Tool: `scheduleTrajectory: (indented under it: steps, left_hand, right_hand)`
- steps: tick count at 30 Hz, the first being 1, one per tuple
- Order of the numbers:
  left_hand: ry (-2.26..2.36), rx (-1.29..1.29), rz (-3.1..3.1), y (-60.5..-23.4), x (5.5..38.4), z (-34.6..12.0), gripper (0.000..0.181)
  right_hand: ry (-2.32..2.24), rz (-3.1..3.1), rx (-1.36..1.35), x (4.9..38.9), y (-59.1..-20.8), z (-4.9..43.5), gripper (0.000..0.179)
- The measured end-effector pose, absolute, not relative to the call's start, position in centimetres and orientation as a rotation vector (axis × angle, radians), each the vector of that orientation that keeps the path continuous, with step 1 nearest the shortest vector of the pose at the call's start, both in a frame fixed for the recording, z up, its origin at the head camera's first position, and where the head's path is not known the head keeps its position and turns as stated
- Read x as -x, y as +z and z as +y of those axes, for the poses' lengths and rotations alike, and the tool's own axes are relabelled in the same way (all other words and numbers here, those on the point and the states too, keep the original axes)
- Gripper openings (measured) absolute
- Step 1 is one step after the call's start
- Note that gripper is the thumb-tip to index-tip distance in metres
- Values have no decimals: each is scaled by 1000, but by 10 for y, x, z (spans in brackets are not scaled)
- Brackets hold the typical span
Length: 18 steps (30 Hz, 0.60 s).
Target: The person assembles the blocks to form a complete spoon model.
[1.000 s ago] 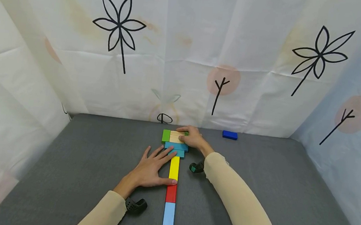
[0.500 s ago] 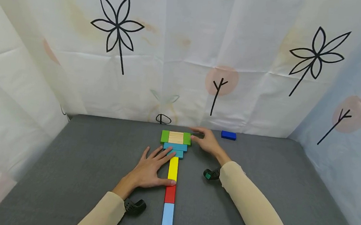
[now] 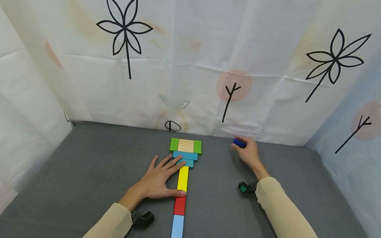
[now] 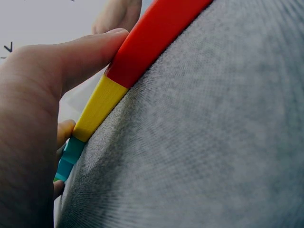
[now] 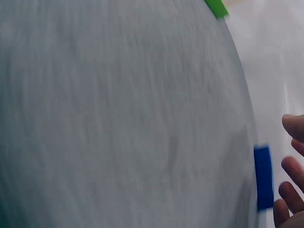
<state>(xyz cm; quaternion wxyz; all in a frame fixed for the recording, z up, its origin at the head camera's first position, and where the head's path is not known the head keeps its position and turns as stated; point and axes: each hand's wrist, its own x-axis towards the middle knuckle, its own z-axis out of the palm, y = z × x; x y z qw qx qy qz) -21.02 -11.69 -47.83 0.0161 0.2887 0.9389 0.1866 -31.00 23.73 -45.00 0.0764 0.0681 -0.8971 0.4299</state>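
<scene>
My left hand [image 3: 156, 179] lies spread, with thumb near the seam of a yellow block [image 3: 183, 180] and a red block [image 3: 179, 207], and fingertips over the lower teal block [image 3: 188, 163]. These stand in a column, with a light blue block [image 3: 177, 229] at its near end. At the far end, a wooden block [image 3: 185, 145] sits between two green blocks [image 3: 197, 147], above a wider teal block [image 3: 191, 156]. My right hand [image 3: 250, 154] is at a dark blue block [image 3: 240, 143], thumb and fingers around it but apart from it in the right wrist view [image 5: 263, 178].
A grey cloth-covered table [image 3: 101, 171] spreads around the blocks. Behind it hangs a white curtain [image 3: 200, 27] with drawn flowers; the dark blue block sits close to the table's back edge. Side curtains stand left and right.
My right hand has left the right green block and moved right to the dark blue block. The green and wooden blocks now show fully. My left hand stays in place.
</scene>
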Motion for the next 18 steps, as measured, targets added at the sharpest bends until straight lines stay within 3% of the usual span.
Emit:
scheduleTrajectory:
  steps: [9,18]
  left_hand:
    - [574,-888,2928,-479,210,-116,101]
    - [566,-894,2936,-480,211,-115,101]
  right_hand:
    - [1065,-2854,-142,310,-456,266,51]
    - [1022,-2839,-148,309,-456,266,37]
